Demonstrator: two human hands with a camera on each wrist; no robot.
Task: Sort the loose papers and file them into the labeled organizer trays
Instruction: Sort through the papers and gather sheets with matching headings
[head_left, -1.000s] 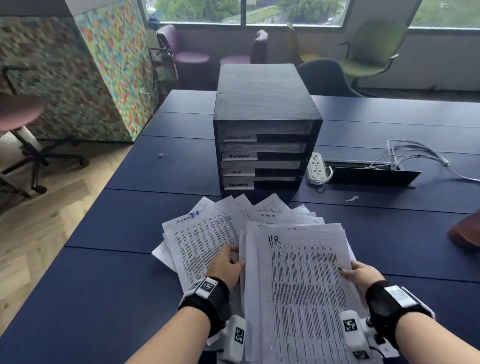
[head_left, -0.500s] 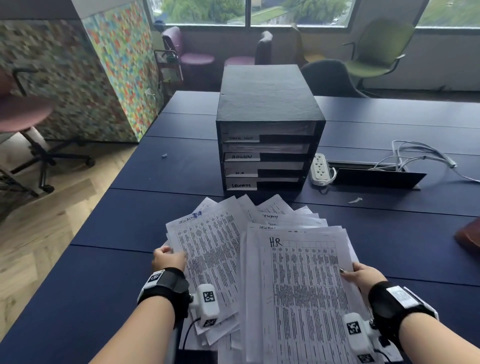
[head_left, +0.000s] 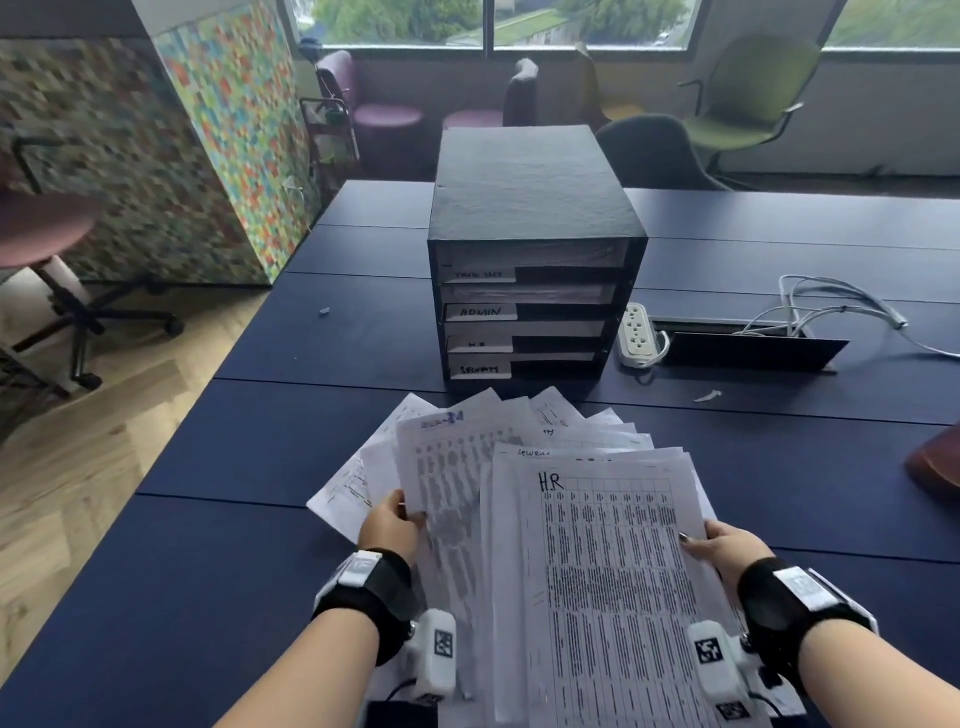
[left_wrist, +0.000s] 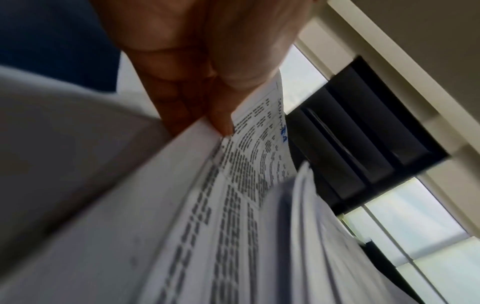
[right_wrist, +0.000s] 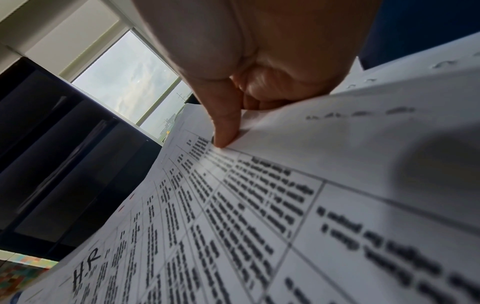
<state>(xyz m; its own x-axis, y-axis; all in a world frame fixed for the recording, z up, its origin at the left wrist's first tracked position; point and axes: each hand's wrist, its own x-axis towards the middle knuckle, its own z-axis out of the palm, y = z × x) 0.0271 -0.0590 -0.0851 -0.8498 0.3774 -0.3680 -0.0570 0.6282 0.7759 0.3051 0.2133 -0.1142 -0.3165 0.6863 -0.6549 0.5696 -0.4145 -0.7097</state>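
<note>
A fanned heap of printed papers lies on the dark blue table in front of me. My left hand pinches the left edge of a sheet with a blue mark at its top, thumb on top. My right hand grips the right edge of a stack topped by a sheet marked "HR", thumb on the page. The black organizer with labelled trays stands just beyond the papers; labels read "ADMIN" and others.
A white power strip and loose cables lie right of the organizer beside an open cable hatch. Chairs stand past the table's far edge. A brown object pokes in at the right edge.
My left hand moved from the middle of the papers out to the left, then took hold of the left sheet's edge and lifted it. The right hand kept its hold on the HR stack.
</note>
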